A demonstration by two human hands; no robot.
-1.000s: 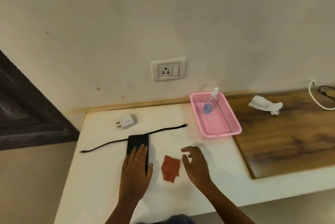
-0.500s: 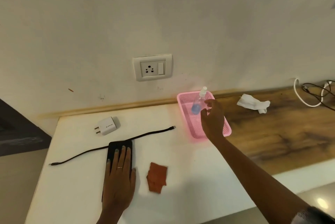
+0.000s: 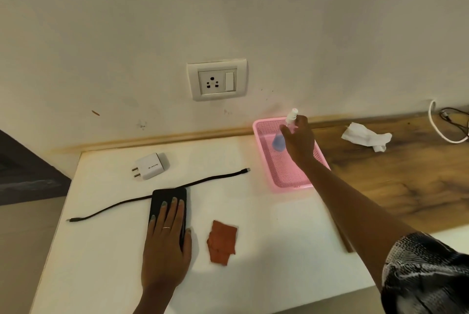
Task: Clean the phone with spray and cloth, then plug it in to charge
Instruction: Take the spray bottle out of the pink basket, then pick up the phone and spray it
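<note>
Right hand wrapped round spray bottle in pink basket: lift straight up. Left hand flat, fingers straight, pinning phone; keep steady.

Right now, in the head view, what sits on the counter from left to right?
Charger plug → phone under the left hand → red cloth → pink basket with the spray bottle, gripped by the right hand → crumpled tissue.
</note>
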